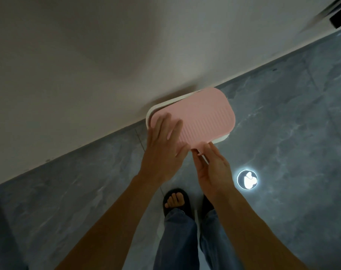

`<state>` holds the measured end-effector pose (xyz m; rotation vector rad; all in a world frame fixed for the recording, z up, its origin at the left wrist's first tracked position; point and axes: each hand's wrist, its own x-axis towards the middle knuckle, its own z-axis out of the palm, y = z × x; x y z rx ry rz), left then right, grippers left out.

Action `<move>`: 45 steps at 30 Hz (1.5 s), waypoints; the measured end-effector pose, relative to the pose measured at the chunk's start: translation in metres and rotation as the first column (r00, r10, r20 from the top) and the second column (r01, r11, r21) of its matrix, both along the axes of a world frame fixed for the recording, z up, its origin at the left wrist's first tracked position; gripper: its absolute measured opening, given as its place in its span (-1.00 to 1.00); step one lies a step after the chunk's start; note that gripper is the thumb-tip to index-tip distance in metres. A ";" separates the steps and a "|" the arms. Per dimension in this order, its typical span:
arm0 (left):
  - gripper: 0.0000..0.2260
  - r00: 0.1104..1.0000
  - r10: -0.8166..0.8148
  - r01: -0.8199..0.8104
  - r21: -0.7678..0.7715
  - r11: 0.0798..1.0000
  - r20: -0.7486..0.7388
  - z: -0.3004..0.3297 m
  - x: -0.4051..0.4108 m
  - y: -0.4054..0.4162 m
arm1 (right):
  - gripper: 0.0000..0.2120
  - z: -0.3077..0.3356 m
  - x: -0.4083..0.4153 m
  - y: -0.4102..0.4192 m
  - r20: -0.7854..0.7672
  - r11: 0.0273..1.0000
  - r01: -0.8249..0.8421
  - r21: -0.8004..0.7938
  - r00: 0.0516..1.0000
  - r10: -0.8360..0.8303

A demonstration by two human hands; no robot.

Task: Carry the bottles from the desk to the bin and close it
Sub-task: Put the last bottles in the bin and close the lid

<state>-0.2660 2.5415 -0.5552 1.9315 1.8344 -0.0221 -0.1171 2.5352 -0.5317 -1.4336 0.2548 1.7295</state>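
A white bin [221, 140] stands on the floor against the wall, covered by a ribbed pink lid [204, 115]. The lid sits slightly askew, with the white rim showing at the left and at the lower right. My left hand [163, 145] lies flat on the lid's near left part, fingers spread. My right hand [210, 168] pinches the lid's front edge tab between thumb and fingers. No bottles are in view; the bin's inside is hidden.
A white wall [87, 65] runs diagonally behind the bin. The grey marble-look floor [282, 114] has a bright round light reflection [247, 179] to the right of my hands. My feet in dark sandals [175, 201] stand just before the bin. A dark object [340, 18] sits top right.
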 end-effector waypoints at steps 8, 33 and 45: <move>-0.36 0.999 0.008 -0.008 -0.002 1.000 -0.045 -0.014 -0.004 -0.009 | -0.79 0.000 -0.010 0.006 0.133 0.965 -0.042 -0.257 0.988 0.079; -0.40 0.998 0.064 -0.064 0.075 0.995 -0.001 -0.026 -0.004 -0.022 | -0.88 -0.019 0.004 0.014 0.115 0.946 -0.211 -0.246 0.963 0.245; -0.37 0.998 0.026 -0.025 0.030 0.999 -0.064 -0.024 0.006 -0.016 | -0.86 -0.027 0.010 0.023 0.087 0.922 -0.254 -0.293 0.953 0.291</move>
